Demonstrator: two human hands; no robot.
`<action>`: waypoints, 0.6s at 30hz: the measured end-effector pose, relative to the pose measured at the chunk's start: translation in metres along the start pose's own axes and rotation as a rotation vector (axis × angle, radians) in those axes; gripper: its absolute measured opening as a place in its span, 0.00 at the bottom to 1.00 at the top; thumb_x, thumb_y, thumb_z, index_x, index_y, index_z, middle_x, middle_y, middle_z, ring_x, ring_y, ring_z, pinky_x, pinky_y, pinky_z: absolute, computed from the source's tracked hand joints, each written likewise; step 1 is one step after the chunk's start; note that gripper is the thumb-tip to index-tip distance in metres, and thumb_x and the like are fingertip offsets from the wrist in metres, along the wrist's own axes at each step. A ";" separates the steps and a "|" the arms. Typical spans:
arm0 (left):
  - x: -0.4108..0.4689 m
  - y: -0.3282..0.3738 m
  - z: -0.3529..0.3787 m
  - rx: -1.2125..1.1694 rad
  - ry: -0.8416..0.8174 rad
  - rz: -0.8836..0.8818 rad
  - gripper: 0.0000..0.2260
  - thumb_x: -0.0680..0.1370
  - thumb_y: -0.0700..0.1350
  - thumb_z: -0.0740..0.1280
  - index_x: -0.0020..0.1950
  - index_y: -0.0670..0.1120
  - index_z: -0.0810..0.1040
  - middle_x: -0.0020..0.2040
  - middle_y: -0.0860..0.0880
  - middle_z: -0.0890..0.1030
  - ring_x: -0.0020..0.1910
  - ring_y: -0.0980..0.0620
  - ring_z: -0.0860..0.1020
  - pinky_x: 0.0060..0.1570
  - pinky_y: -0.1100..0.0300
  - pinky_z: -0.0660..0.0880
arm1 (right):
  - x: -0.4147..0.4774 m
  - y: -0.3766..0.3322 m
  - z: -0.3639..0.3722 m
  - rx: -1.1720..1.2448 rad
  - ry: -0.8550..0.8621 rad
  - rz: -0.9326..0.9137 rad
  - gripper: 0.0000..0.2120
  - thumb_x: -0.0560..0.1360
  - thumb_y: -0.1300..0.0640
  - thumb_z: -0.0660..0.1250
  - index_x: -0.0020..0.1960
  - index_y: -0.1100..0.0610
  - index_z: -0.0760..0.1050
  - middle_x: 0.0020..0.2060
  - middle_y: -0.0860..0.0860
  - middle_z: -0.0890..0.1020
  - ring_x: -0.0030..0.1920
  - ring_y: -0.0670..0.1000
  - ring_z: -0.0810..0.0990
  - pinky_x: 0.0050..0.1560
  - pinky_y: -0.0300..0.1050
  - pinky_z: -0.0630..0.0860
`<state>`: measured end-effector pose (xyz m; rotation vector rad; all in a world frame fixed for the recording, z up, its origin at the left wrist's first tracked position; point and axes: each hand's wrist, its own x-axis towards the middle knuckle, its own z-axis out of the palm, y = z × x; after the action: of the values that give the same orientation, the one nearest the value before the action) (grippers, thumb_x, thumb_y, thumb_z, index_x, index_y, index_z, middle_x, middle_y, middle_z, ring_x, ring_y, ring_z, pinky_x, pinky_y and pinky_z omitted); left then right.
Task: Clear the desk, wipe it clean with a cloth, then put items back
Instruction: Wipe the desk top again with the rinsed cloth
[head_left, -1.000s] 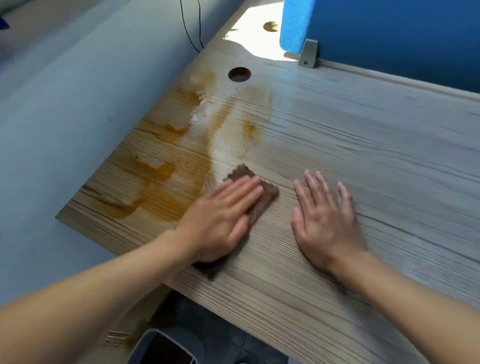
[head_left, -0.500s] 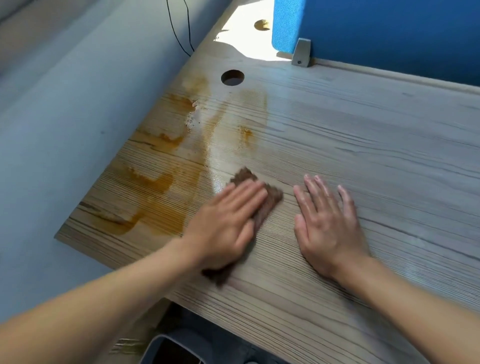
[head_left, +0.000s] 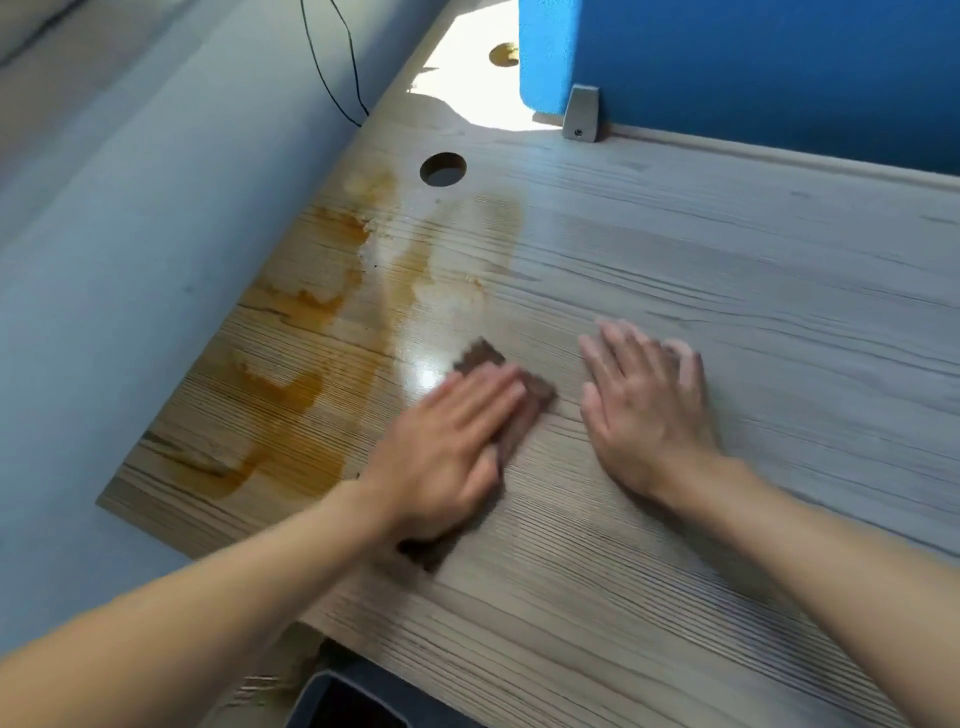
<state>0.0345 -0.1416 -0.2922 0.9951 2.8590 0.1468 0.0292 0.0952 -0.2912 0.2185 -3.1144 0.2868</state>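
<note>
Pale grey-blue wall (head_left: 130, 234) is filling the left side, with a thin black cable (head_left: 332, 78) hanging at its far end. Beside it the light wood-grain desk (head_left: 727, 291) is carrying an amber-brown smeared spill (head_left: 291, 395) along its left part, running from the near corner towards the round cable hole (head_left: 442, 169). A wet sheen is showing just right of the spill. The dark brown wiping cloth (head_left: 480, 358) is lying on the desk at that wet edge, a little further right than a second ago. The left hand (head_left: 447, 452) is pressing flat on it with straight fingers, now blurring with motion. Just right of the cloth, the right hand (head_left: 649, 415) is resting palm-down with fingers spread, having slid slightly farther in. At far right a blue fabric partition (head_left: 753, 67) is standing in a grey metal bracket (head_left: 581, 114).
</note>
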 end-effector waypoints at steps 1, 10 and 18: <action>0.019 -0.011 -0.003 0.005 0.017 -0.117 0.28 0.81 0.54 0.49 0.81 0.47 0.56 0.81 0.48 0.55 0.80 0.53 0.51 0.79 0.52 0.50 | 0.003 0.004 0.004 -0.014 -0.018 0.027 0.28 0.78 0.46 0.47 0.74 0.52 0.66 0.76 0.53 0.66 0.77 0.53 0.60 0.74 0.59 0.53; -0.031 0.044 0.003 0.037 -0.018 0.061 0.28 0.82 0.52 0.52 0.80 0.44 0.56 0.81 0.46 0.54 0.81 0.50 0.50 0.79 0.50 0.51 | 0.004 0.007 0.012 -0.047 -0.036 0.035 0.31 0.79 0.47 0.45 0.78 0.55 0.62 0.79 0.55 0.60 0.80 0.54 0.54 0.77 0.63 0.49; 0.063 -0.026 -0.008 0.023 0.019 -0.371 0.30 0.80 0.55 0.43 0.82 0.47 0.50 0.82 0.49 0.49 0.80 0.55 0.45 0.79 0.54 0.44 | 0.003 0.008 0.013 -0.052 -0.029 0.032 0.30 0.79 0.47 0.45 0.77 0.56 0.63 0.78 0.55 0.61 0.79 0.54 0.55 0.77 0.63 0.50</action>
<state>-0.0315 -0.1229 -0.2921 0.4518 3.0045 0.0903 0.0249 0.0998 -0.3049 0.1740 -3.1519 0.2048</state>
